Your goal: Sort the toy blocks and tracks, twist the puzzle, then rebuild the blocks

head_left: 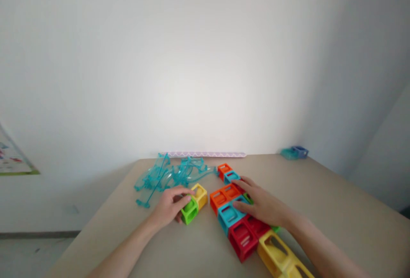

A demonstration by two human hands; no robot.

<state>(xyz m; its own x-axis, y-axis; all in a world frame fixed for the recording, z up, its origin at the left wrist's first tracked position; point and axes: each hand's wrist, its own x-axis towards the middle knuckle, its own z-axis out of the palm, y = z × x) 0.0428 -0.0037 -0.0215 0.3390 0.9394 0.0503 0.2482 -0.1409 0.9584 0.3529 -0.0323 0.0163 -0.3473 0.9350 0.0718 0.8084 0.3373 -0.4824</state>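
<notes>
My left hand [175, 201] is closed around a green open-sided cube block [190, 210]. A yellow cube block [200, 195] adjoins the green one on its far right side. Over a cluster of coloured cube blocks lies my right hand [254, 197], fingers spread and resting on top. In that cluster are orange blocks [220, 197], blue blocks [229, 215], red blocks [244, 237] and large yellow blocks [282, 254] closest to me. Parts of green blocks show beneath my right hand, which hides some of the cluster.
Clear teal track pieces [174, 176] lie heaped at the back left of the table [339, 214]. Against the wall [205, 77] rests a long lilac patterned strip [205, 154]. A dark blue cube [300, 152] and a teal piece [288, 154] sit at the back right corner.
</notes>
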